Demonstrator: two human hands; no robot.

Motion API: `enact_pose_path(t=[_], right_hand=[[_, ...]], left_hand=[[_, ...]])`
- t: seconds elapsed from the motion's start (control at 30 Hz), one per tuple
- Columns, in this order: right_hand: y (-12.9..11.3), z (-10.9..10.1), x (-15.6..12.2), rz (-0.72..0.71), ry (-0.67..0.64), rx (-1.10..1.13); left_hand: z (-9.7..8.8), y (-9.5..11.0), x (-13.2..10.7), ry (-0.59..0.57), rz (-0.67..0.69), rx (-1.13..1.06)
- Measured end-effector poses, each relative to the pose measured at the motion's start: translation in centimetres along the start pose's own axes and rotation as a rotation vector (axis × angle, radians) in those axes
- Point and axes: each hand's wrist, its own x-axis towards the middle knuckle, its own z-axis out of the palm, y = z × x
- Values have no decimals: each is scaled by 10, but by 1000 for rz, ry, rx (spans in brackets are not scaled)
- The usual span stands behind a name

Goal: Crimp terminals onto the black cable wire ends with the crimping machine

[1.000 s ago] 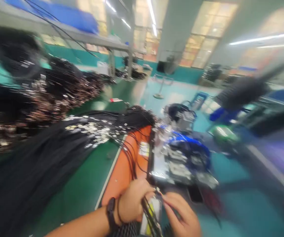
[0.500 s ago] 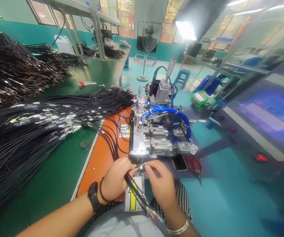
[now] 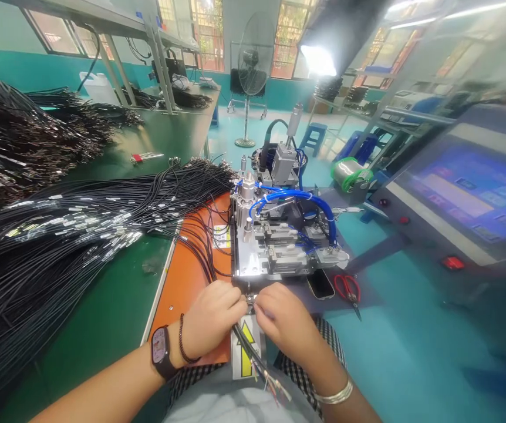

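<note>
My left hand (image 3: pixel 218 311) is closed around a bundle of black cables (image 3: pixel 243 341). Below that hand the cables hang toward my lap, and their stripped ends fan out into thin coloured wires (image 3: pixel 271 380). My right hand (image 3: pixel 284 317) is closed in a pinch, its fingertips close to those of the left. Between the two sits a small metal fixture (image 3: pixel 250 299) at the front of the bench machine (image 3: pixel 257 264). Whatever the right fingertips pinch is hidden behind them.
A large heap of black cables (image 3: pixel 81 223) covers the green table (image 3: pixel 103 305) at left. Right of the machine lie a phone (image 3: pixel 321 285) and red-handled scissors or snips (image 3: pixel 348 288). A screen unit (image 3: pixel 464 188) and a green-rimmed wire spool (image 3: pixel 350 174) stand farther right.
My right hand has come nearer the left and curled its fingers over the fixture; thin wire that showed between the hands is now hidden. My left hand still grips the bundle.
</note>
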Motion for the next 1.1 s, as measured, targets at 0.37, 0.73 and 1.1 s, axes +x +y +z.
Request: enact_pose_path(t=[0.37, 0.73, 1.1], right_hand=[[16, 27, -13, 485, -3, 339], [23, 38, -9, 699, 101, 644], [29, 42, -7, 690, 155, 750]], left_hand=[[4, -26, 5, -105, 202, 93], [8, -24, 2, -147, 148, 95], [8, -20, 3, -249, 138, 155]])
